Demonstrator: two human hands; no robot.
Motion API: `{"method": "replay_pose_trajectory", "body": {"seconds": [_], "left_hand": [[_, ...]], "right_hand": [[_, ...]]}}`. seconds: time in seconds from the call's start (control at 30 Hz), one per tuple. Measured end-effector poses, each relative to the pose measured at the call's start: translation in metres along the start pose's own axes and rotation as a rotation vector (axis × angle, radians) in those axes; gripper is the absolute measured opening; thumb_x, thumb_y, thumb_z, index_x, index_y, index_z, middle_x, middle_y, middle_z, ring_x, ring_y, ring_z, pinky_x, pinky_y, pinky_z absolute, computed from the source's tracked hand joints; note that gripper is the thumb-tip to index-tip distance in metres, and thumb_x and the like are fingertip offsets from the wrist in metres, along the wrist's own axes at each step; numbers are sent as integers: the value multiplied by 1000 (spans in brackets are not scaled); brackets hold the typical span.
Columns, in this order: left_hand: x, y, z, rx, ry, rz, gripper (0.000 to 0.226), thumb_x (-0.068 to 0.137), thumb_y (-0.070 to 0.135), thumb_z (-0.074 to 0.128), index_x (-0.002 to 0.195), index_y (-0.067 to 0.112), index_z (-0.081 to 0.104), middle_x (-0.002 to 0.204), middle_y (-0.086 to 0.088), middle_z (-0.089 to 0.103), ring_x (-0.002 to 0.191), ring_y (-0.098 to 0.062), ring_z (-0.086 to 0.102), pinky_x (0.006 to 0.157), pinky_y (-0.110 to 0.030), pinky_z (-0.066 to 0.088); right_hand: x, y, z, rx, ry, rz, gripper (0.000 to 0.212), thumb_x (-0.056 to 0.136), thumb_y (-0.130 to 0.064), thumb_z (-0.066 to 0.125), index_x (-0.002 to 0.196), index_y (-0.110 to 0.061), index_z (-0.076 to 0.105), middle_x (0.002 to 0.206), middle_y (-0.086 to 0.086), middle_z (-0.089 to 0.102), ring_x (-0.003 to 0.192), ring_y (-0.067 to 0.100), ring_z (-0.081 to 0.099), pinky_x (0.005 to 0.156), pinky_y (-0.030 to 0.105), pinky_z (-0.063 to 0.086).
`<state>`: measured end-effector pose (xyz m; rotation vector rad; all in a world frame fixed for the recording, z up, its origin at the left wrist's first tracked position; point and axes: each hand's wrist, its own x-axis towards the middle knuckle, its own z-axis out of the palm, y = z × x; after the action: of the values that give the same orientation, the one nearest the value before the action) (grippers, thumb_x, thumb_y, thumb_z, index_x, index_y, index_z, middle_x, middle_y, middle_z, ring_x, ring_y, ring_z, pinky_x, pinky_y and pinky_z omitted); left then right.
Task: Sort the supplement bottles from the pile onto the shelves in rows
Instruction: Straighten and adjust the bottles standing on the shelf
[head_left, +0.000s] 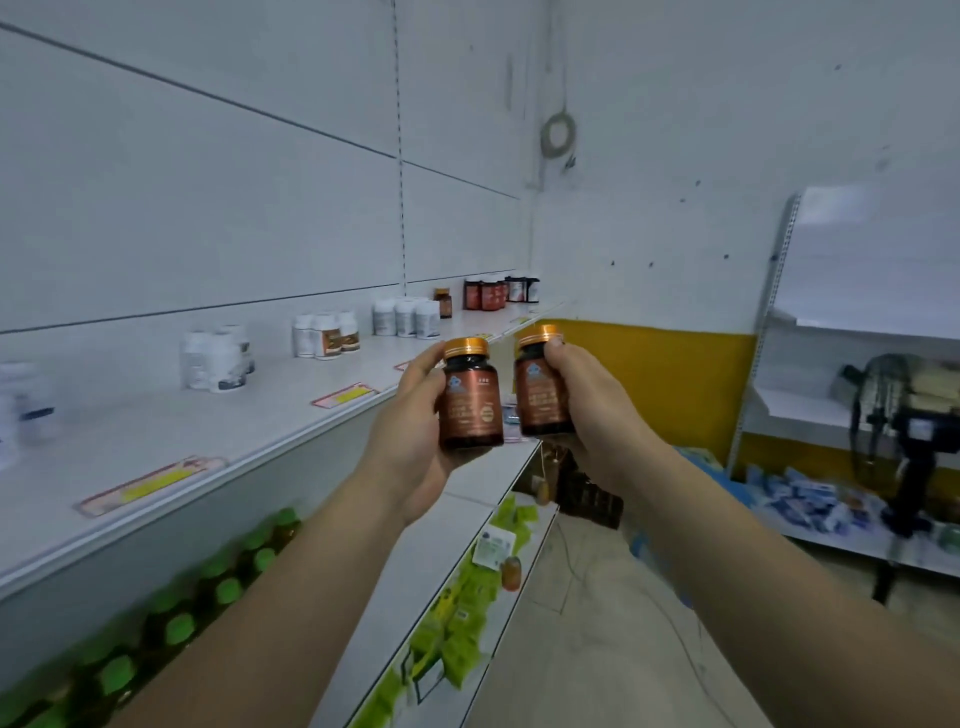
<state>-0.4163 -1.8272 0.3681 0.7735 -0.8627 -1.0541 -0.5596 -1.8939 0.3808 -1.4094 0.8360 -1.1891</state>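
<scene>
Left hand (410, 431) grips brown bottle (470, 397); right hand (587, 410) grips another (543, 387)

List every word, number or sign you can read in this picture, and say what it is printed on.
No text can be read.
Left brown bottle label: blurred.
Right brown bottle label: blurred.
Shelf price tags: blurred.
White bottles: too small.

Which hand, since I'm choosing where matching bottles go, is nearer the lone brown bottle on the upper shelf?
Left. The left hand, gripping one brown bottle, is in front of and below the lone shelf bottle; the right hand, gripping a second bottle, is farther to the right.
</scene>
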Motion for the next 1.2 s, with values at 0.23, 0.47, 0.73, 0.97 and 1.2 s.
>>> {"method": "replay_pose_trajectory", "body": {"seconds": [0.23,0.47,0.73,0.97,1.2], "left_hand": [[197,-80,23,105,26,76,44,87,3,46,107,40,59,101,-6,64,78,-22,63,62,-40,55],[395,-116,44,178,113,141,50,90,5,54,125,40,47,105,1,63,93,-24,65,71,-43,57],[559,-146,30,470,321,227,61,86,2,56,127,45,41,120,-2,54,97,-23,63,76,-41,57],[663,-172,9,795,625,178,64,81,1,66,121,46,44,107,8,54,96,-17,61,89,-44,52],[727,-174,-13,974,841,3,70,77,-1,66,131,34,38,99,16,48,89,-7,51,80,-35,51]], "right_hand": [[201,62,-61,-26,-30,-49,21,90,-49,53,100,-31,57,99,6,67,85,21,67,66,34,56],[415,82,-103,-36,-127,-106,18,85,-44,65,96,-30,59,97,4,69,82,19,71,76,42,59],[638,130,-108,-19,-392,-148,26,84,-30,69,108,-26,59,105,3,65,90,19,67,74,39,59],[800,172,-69,-56,-704,-190,19,82,-32,69,100,-28,62,101,-4,67,93,14,66,85,39,54],[901,198,-10,-156,-944,-205,34,86,-22,68,118,-19,55,118,4,60,106,21,59,94,42,50]]}}
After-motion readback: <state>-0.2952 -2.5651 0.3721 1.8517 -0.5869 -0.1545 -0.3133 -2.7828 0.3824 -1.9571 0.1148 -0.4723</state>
